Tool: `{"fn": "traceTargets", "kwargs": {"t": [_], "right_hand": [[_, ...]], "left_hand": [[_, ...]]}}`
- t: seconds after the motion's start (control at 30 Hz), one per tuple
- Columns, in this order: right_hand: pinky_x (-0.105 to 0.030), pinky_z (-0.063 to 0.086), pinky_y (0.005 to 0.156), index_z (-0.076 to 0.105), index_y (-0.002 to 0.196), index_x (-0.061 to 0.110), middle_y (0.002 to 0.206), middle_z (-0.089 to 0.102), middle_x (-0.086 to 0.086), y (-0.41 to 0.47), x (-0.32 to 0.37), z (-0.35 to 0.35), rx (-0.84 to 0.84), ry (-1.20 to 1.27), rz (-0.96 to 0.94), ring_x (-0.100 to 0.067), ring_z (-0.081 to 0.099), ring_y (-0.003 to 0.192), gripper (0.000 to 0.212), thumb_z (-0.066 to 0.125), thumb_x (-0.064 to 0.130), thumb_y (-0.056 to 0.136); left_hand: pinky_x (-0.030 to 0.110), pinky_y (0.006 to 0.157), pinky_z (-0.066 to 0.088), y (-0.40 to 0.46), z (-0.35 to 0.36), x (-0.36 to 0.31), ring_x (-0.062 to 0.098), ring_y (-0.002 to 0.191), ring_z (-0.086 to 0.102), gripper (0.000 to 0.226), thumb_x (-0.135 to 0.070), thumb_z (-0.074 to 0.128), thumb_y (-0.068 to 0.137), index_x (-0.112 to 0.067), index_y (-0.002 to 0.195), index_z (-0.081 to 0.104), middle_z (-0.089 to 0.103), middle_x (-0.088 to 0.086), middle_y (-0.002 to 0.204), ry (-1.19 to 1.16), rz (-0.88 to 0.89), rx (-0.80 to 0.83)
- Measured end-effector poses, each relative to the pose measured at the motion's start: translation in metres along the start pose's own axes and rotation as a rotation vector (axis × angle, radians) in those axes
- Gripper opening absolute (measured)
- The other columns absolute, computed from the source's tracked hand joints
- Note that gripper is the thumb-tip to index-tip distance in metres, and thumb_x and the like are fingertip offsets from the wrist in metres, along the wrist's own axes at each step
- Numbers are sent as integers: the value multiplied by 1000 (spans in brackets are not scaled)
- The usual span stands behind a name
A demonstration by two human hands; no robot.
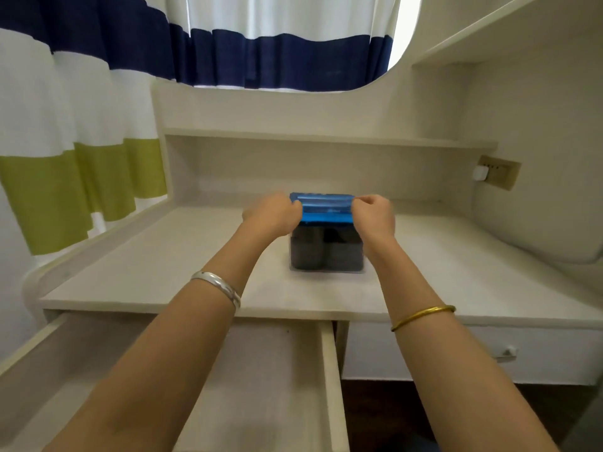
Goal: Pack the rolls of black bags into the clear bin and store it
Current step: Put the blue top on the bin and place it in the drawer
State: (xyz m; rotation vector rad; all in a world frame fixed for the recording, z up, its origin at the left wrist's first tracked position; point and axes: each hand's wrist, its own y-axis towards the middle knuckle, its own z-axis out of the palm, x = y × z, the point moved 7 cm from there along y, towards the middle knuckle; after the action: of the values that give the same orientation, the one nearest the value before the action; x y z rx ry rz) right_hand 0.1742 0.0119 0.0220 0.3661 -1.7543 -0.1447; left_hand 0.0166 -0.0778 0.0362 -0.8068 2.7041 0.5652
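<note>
A clear bin (326,270) stands on the pale desk top (182,256), a little right of the middle. Black rolls of bags (310,252) fill it and show through its wall. A blue lid (326,208) lies on top of the bin. My left hand (272,212) grips the lid's left end with closed fingers. At the lid's right end, my right hand (375,216) pinches it the same way. Both forearms reach forward over the open drawer.
An open drawer (277,370) is pulled out below the desk's front edge at the left. Beside it on the right is a closed drawer (505,352) with a small knob. A low shelf (326,140) runs along the back. A wall socket (496,171) sits at the right.
</note>
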Motion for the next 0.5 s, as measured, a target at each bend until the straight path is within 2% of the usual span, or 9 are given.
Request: {"fn": "traceTargets", "kwargs": {"t": [0.07,0.1,0.17,0.23,0.27,0.33,0.4,0.47,0.5], "right_hand": [[-41,49,90,57,115,9,113,60,-10,20,-13,-9,-78,-13,58,-27,54,107,29,49,20,89],[-43,48,93,56,116,10,117,58,-12,31,-16,-10,-112,-34,83,-29,53,111,31,50,23,88],[-44,47,94,55,112,10,119,56,-13,47,-20,-12,-153,-87,110,-31,51,112,30,51,27,87],[-45,48,93,53,100,12,118,56,-13,60,-23,-9,-151,-116,101,-30,52,109,19,50,28,89],[-44,49,92,52,96,14,116,56,-13,64,-23,-7,-142,-136,96,-29,52,108,15,49,27,90],[-41,50,85,51,92,14,112,57,-12,73,-27,-3,-106,-163,88,-28,53,104,13,49,26,90],[-32,46,67,49,95,11,104,56,-11,77,-33,3,-31,-154,117,-25,54,91,17,51,26,90],[-26,35,52,45,101,8,91,50,-8,79,-39,9,55,-97,172,-20,48,73,25,54,27,87],[-27,35,52,45,103,7,87,48,-7,79,-43,11,86,-55,208,-17,46,68,28,55,28,87]], "left_hand": [[32,71,39,15,2,-6,25,83,51,41,-34,29,97,-5,108,56,53,10,91,-26,0,-13],[33,72,40,24,3,-9,26,84,52,42,-34,29,97,-4,110,55,54,11,93,-44,-6,-11],[36,76,44,39,8,-12,28,90,54,46,-34,29,96,0,121,48,56,15,99,-86,-41,4],[42,83,48,51,14,-11,31,96,55,50,-35,29,96,-1,132,31,55,17,107,-135,-91,24],[42,82,48,57,17,-10,30,96,56,51,-35,30,96,-3,135,25,54,17,108,-165,-111,30],[40,73,47,65,26,-7,30,92,54,54,-34,33,95,-7,139,18,51,20,116,-242,-141,58],[40,74,47,71,37,-2,33,97,53,59,-35,37,94,-9,142,13,45,22,127,-331,-182,98],[42,78,49,74,47,2,31,96,51,58,-34,38,94,-8,141,16,46,18,121,-446,-220,135],[42,79,49,76,52,2,29,92,50,56,-33,39,94,-9,140,19,45,15,115,-528,-234,153]]}}
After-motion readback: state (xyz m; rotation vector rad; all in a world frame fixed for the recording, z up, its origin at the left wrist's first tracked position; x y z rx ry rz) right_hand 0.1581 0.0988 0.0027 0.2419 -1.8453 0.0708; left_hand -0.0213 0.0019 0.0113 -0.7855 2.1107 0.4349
